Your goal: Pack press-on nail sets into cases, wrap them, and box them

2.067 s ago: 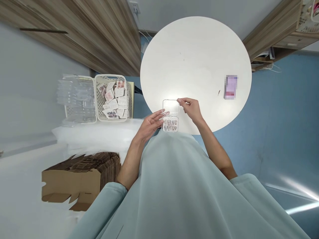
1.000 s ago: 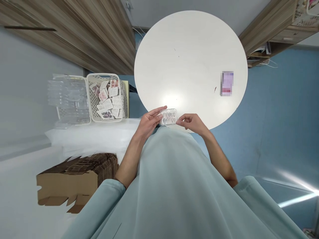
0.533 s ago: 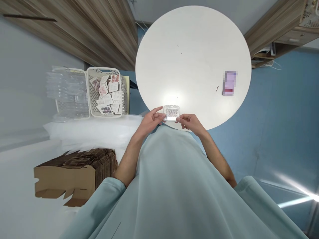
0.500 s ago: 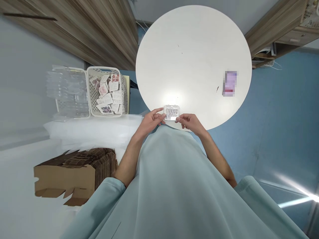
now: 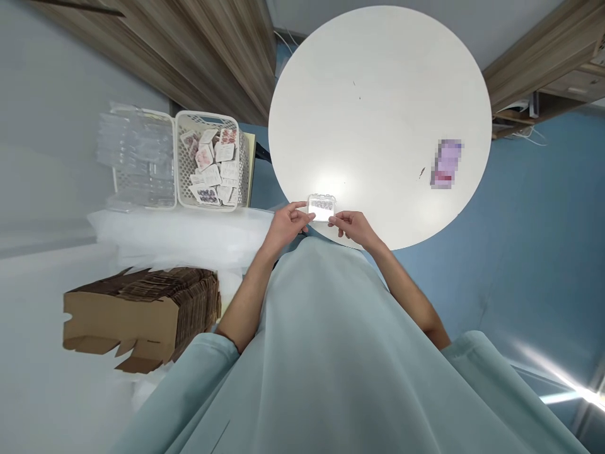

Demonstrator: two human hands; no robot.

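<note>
A small clear plastic case (image 5: 322,208) is between my two hands at the near edge of the round white table (image 5: 378,94). A row of small dark shapes shows through its upper half, and bright glare covers its lower half. My left hand (image 5: 286,226) pinches its left side, with the thumb on the lower left corner and the index finger along the upper left. At the lower right corner, my right hand (image 5: 354,227) grips it between thumb and fingers. Both hands are closed on the case.
Left of the table, a white basket (image 5: 179,170) holds several printed cards. Beside it stands another basket with stacked clear plastic cases (image 5: 137,151). White wrap (image 5: 189,236) and folded cardboard boxes (image 5: 120,321) lie nearer. A blurred purple item (image 5: 447,164) rests on the table's right side.
The case has tilted, and glare now fills its lower half. Both hands keep their hold. The surroundings have shifted in view as my head turned slightly.
</note>
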